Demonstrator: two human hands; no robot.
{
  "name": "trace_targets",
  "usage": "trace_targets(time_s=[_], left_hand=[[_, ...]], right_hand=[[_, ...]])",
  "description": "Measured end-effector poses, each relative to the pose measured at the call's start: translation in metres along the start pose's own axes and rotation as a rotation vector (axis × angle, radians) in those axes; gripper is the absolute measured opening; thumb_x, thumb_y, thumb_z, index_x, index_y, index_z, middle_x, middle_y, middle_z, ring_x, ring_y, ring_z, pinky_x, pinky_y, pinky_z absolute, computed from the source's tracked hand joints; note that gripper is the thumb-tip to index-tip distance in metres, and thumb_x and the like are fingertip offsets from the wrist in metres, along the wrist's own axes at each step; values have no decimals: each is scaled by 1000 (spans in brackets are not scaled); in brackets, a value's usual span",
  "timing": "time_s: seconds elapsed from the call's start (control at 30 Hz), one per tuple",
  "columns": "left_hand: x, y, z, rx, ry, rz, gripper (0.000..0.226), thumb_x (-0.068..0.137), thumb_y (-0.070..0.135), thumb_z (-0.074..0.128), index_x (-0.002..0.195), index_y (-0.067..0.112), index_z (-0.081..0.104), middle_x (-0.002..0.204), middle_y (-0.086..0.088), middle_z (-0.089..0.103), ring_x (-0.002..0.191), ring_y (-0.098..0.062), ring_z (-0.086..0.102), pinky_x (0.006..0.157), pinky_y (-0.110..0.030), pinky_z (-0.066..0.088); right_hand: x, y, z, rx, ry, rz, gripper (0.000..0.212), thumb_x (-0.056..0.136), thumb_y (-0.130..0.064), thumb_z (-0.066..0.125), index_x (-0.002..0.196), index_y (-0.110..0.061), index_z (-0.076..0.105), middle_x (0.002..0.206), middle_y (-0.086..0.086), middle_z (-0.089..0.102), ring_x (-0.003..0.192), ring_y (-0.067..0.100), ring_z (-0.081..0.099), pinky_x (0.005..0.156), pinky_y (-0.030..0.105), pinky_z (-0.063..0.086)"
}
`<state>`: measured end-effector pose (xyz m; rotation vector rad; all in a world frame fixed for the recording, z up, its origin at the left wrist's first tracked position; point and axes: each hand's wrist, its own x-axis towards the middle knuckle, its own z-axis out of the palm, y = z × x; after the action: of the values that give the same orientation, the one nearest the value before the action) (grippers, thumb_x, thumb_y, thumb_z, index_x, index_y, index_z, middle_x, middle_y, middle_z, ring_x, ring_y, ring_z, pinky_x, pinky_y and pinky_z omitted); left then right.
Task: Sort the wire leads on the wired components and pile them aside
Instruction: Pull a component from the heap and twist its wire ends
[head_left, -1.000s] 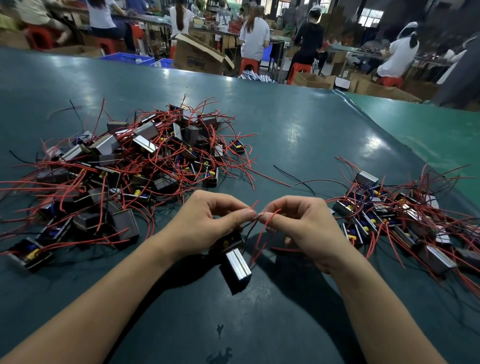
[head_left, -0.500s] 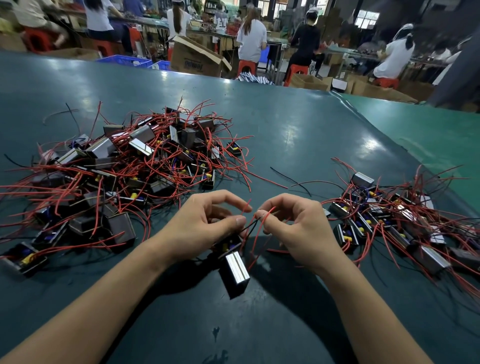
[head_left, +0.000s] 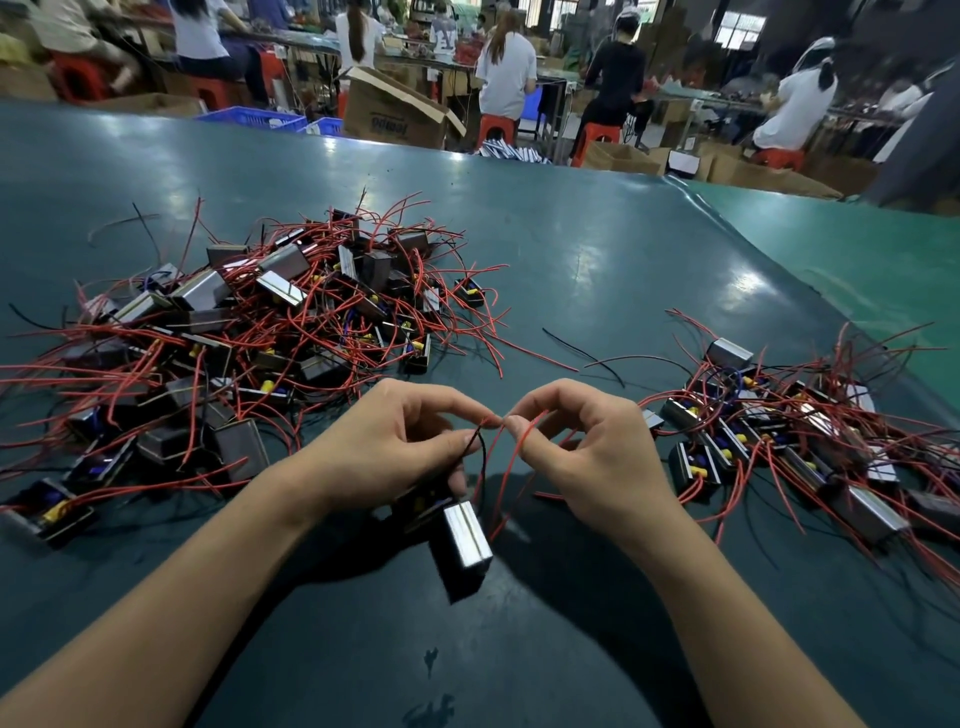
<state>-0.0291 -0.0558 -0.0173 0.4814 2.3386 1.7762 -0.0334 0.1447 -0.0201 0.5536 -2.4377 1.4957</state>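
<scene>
My left hand (head_left: 395, 447) and right hand (head_left: 582, 452) pinched one component's (head_left: 460, 545) red leads (head_left: 511, 457) near me; large unsorted pile (head_left: 249, 332) left, smaller sorted pile (head_left: 810, 447) right, so most remained

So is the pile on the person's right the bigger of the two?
No, the pile on the right is clearly smaller and flatter than the heaped pile on the left of the table.

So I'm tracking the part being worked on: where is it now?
In the head view the component hangs low at centre, just under the left hand, between the big pile on the left and the smaller pile on the right.
</scene>
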Motion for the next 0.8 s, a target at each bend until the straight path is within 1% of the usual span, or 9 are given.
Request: trace_targets(time_s=[0.07,0.1,0.17,0.23,0.3,0.43,0.5,0.6,0.8], left_hand=[[-1,-1,0,18,5,12,17,94,9,61,102,17,73,64,-10,71,52,-18,65,49,-27,50],[-1,-2,1,21,13,24,14,92,13,62,100,17,74,64,-8,72,53,-13,64,47,-21,47],[-1,0,4,11,23,54,18,86,24,64,96,16,76,65,-5,72,56,-7,64,51,-17,46],[0,0,6,9,30,77,22,80,27,65,94,16,76,65,-2,73,59,-3,64,56,-13,46],[0,-1,7,37,40,86,17,80,27,67,90,18,77,65,0,72,60,-2,63,59,-15,46],[2,-5,6,75,84,93,14,81,27,71,87,18,79,69,-9,72,62,-13,61,61,-30,46],[1,-5,5,86,70,91,13,83,23,72,89,15,79,73,-12,73,65,-16,63,62,-30,48],[1,-5,2,114,23,73,9,85,15,71,90,11,79,74,-13,74,64,-13,63,62,-26,49],[0,-3,1,194,27,104,9,87,12,71,90,11,79,76,-9,75,70,-14,64,67,-37,53]], right_hand=[[0,1,0,-5,-15,-13,10,82,-20,75,77,-27,69,69,-2,67,60,17,63,48,21,46],[1,1,0,1,-30,-20,9,82,-20,75,78,-26,69,71,-3,68,61,17,63,49,21,45],[1,1,0,-8,-43,-56,8,82,-18,75,81,-24,70,77,-5,69,66,15,63,53,17,43],[0,1,0,-24,-38,-89,9,81,-14,76,82,-21,70,82,-6,69,70,14,63,58,12,41],[0,1,0,-33,-37,-88,8,82,-15,76,83,-21,71,80,-7,69,70,14,64,58,13,42],[-1,0,0,-108,-13,-155,3,82,-18,75,84,-19,73,75,-15,67,69,11,64,58,13,43],[-2,0,1,-140,1,-190,2,81,-19,74,83,-19,73,72,-18,64,67,8,63,57,12,44],[-1,2,2,-155,14,-159,4,82,-17,75,82,-19,72,67,-22,60,64,6,62,56,13,44],[1,1,0,-61,-9,-163,6,81,-11,77,85,-16,75,84,-8,72,74,8,65,63,9,43]])
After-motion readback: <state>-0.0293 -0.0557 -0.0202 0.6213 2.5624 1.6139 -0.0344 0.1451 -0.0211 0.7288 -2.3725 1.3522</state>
